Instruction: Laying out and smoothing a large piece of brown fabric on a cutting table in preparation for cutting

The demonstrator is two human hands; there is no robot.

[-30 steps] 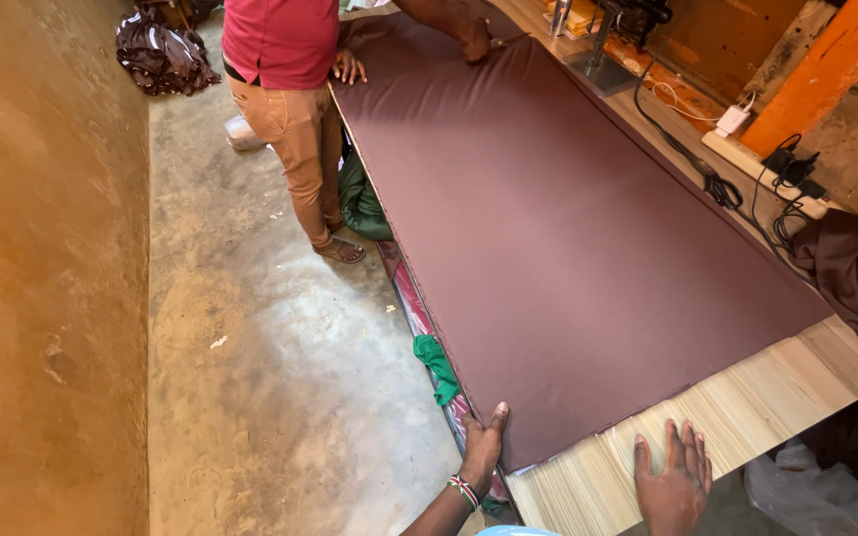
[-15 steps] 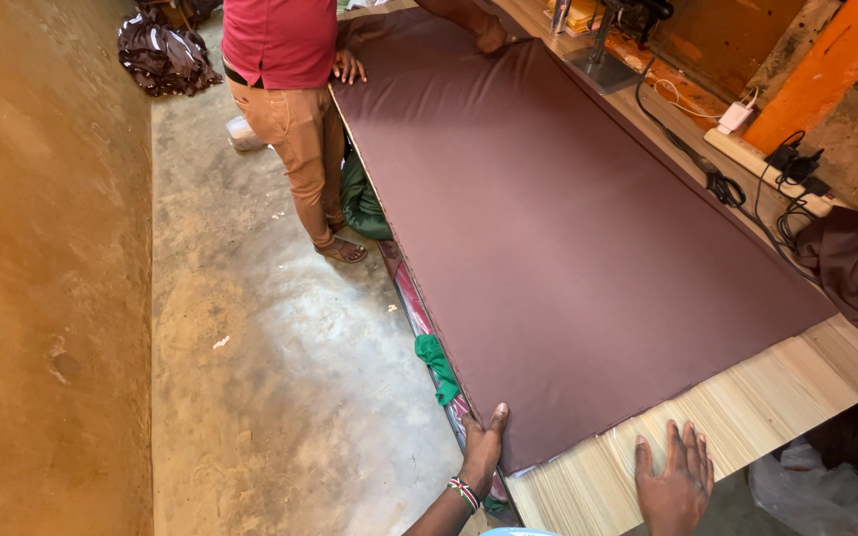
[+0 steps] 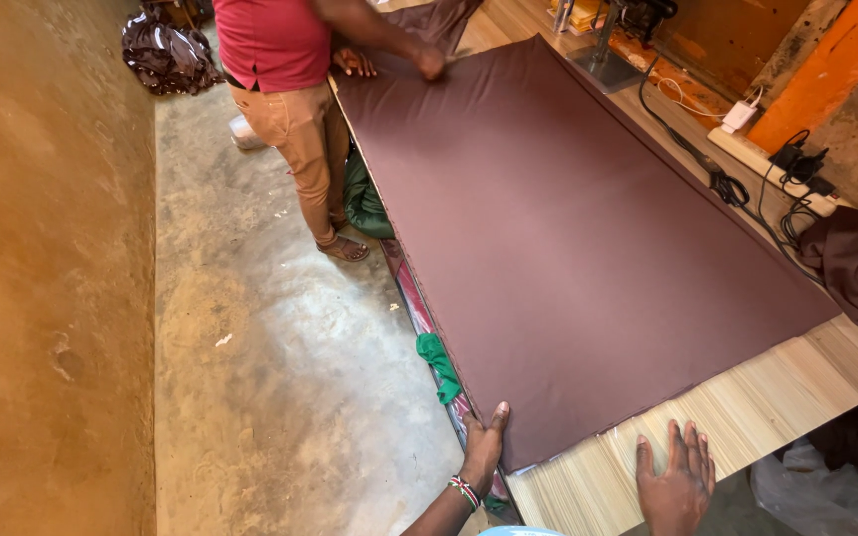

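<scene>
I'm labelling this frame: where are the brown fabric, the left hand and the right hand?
brown fabric [image 3: 588, 238], head view, middle of sheet
left hand [image 3: 484, 449], head view, back of hand
right hand [image 3: 674, 481], head view, back of hand

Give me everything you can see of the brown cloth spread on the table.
The brown cloth is one large, dark reddish-brown rectangular sheet, matte and plain, lying flat and nearly wrinkle-free along the wooden table. Its near edge stops short of the table end, leaving pale boards bare. The left hand grips its near left corner at the table edge; the right hand rests flat on bare wood just off the cloth. At the far end, another person's hand presses on it.
</scene>
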